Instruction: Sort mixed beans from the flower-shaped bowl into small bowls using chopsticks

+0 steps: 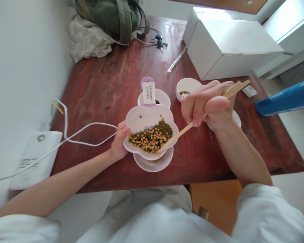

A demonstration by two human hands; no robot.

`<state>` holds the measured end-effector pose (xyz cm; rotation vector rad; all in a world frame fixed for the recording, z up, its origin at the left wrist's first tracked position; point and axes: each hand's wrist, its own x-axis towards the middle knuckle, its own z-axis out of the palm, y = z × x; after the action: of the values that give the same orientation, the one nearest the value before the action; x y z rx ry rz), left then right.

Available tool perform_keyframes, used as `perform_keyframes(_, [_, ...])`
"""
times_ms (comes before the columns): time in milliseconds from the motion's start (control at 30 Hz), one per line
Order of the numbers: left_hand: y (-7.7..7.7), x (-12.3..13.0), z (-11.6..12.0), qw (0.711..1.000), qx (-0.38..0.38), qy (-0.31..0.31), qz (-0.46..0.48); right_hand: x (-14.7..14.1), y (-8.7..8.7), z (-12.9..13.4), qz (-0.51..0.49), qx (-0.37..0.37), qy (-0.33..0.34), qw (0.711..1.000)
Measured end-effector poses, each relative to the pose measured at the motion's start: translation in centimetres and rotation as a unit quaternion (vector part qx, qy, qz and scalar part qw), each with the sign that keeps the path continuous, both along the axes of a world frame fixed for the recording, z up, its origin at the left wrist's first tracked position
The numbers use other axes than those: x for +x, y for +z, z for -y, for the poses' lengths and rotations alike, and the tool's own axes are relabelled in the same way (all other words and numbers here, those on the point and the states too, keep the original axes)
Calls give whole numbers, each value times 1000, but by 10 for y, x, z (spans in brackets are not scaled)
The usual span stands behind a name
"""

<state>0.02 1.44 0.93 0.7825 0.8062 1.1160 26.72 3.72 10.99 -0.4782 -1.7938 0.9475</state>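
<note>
Over the worktop (pixel 111 84) I see the left hand (pixel 119 141) gripping the tilted dish (pixel 142 118) of beans (pixel 152 136), while the right hand (pixel 209 106), clenched on chopsticks (pixel 184 130), angles their tips down-left into the beans.

I see the flower-shaped dish (pixel 144 119) above a saucer (pixel 154 163) at the bench (pixel 111 84) front; box (pixel 228 44) behind right, bag (pixel 114 17) behind left.

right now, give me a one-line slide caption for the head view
Left hand tilts a flower-shaped dish of mixed beans while right hand works chopsticks above a small white dish.
</note>
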Motion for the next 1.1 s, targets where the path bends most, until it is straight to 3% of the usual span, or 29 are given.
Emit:
perform_keyframes(200, [4, 2, 0, 1000, -8, -1, 0, -1, 4, 0, -4, 12, 25, 1000])
perform_keyframes(500, [5, 2, -1, 1000, 11, 8, 3, 9, 2, 4, 15, 25, -45, 999])
perform_keyframes(733, [2, 3, -3, 1000, 24, -5, -2, 4, -1, -5, -40, 65, -12, 997])
perform_keyframes(1100, [-2, -1, 0, 997, 69, -21, -19, 2, 6, -5, -5, 52, -49, 997])
